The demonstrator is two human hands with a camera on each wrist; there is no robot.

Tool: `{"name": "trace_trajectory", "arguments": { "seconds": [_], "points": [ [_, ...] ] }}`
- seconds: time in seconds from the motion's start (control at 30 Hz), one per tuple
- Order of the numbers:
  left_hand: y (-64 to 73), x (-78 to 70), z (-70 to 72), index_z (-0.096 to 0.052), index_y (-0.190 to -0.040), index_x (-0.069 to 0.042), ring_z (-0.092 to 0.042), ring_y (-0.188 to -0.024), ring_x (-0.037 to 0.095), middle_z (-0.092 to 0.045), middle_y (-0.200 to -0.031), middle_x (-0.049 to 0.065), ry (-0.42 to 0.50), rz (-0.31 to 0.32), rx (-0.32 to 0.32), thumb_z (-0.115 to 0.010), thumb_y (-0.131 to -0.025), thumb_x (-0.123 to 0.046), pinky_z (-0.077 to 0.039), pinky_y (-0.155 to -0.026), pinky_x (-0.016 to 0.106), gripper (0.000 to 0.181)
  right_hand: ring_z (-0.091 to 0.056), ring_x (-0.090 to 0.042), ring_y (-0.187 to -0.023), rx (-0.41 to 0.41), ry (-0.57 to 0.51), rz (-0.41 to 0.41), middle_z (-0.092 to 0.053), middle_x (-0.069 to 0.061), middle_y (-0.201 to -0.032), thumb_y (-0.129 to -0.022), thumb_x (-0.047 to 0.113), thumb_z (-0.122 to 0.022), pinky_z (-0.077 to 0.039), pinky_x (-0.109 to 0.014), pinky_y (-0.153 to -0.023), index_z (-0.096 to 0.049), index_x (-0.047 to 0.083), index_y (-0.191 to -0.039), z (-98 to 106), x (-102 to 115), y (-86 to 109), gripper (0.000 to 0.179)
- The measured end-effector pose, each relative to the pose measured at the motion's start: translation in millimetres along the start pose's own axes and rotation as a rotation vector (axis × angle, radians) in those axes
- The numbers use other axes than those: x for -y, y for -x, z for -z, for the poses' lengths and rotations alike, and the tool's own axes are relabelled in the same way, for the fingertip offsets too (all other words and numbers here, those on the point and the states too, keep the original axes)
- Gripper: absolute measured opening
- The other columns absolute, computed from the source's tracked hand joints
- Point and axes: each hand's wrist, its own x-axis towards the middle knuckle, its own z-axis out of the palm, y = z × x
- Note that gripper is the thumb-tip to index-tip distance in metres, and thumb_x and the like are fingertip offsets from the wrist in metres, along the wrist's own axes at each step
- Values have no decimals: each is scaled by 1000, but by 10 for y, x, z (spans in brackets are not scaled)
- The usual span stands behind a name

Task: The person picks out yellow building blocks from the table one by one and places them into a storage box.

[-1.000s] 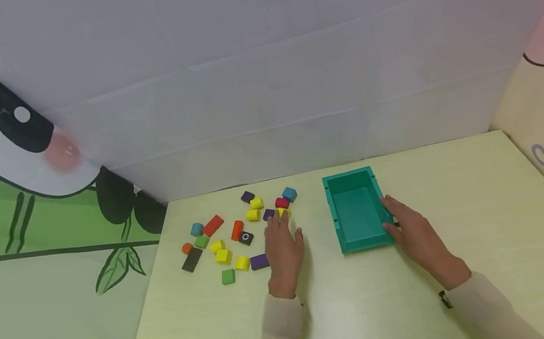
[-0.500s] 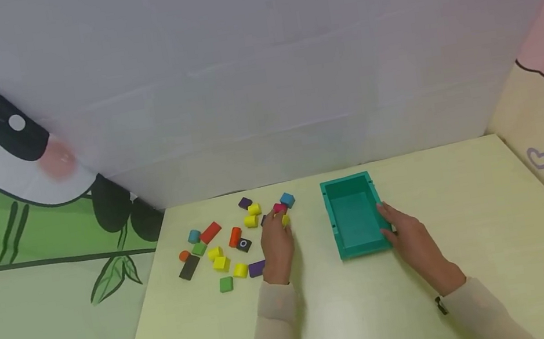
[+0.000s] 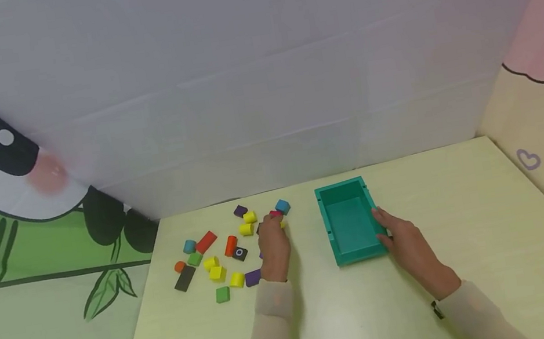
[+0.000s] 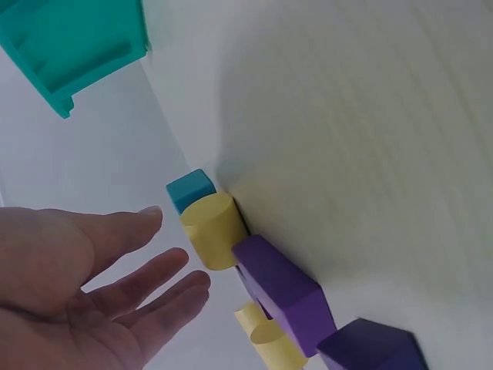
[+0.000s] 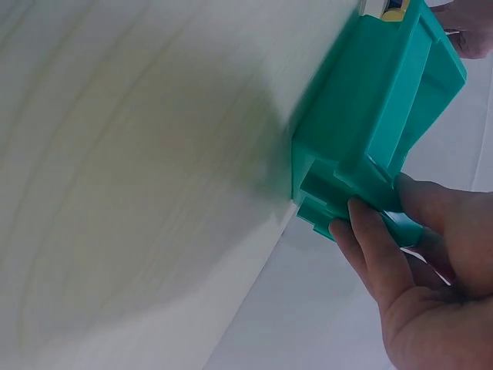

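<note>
My left hand [image 3: 274, 248] is over the right side of the scattered blocks, fingertips close to a red block [image 3: 275, 213], a blue cube [image 3: 283, 207] and a mostly covered yellow block [image 3: 283, 224]. In the left wrist view, thumb and fingers [image 4: 166, 270] stand apart with nothing between them, beside a yellow cylinder [image 4: 214, 231] and a purple block [image 4: 281, 293]. My right hand [image 3: 413, 248] holds the right side of a teal plastic box [image 3: 338, 260]. Its thumb lies at the rim and its fingers on the outer wall [image 5: 347, 100]. Nothing lies inside the box.
Left of my left hand lie several toy blocks, among them a black block [image 3: 185, 278], a red block [image 3: 206, 241], a green cube [image 3: 223, 294] and an orange cylinder [image 3: 230, 246]. A printed cloth [image 3: 267, 135] hangs along the back edge of the pale table [image 3: 368, 319].
My left hand has reached a little farther forward among the blocks, and its fingers have drawn down toward the red block. The right hand keeps its hold on the box. The head view has shifted slightly.
</note>
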Motion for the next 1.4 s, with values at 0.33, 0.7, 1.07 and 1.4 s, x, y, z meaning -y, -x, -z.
{"name": "trace_trajectory", "arguments": {
  "seconds": [0.33,0.7,1.07,1.4],
  "points": [
    [-24,65,-105,-73,-93,9,-61,-81,41,-65,-92,26,-41,-54,-23,-52,-97,14,-52,-72,49,22,-59,-49,-131,-19,-3,7,-54,-29,-150,-90,-8,-76,-56,-59,-98,-51,-11,-148,-7,-2,2,63],
    [-60,81,-93,-79,-99,8,-60,-85,40,-65,-95,25,-20,-40,20,-53,-94,17,-52,-77,49,28,-57,-48,-133,-19,-19,2,-53,-28,-152,-91,-8,-76,-55,-59,-101,-51,-10,-149,-17,-9,-20,63],
    [-53,95,-115,-77,-103,10,-64,-87,39,-73,-101,25,24,15,24,-57,-98,13,-56,-82,49,21,-57,-47,-133,-14,-20,-18,-53,-26,-152,-90,-7,-77,-55,-58,-100,-51,-8,-149,-12,12,-14,64],
    [-23,48,-80,-79,-107,8,-69,-91,39,-78,-104,23,20,33,32,-66,-92,16,-59,-87,47,21,-56,-47,-134,-11,-40,-34,-53,-25,-152,-91,-7,-76,-55,-58,-101,-51,-8,-150,-6,7,-16,64]
  ]
}}
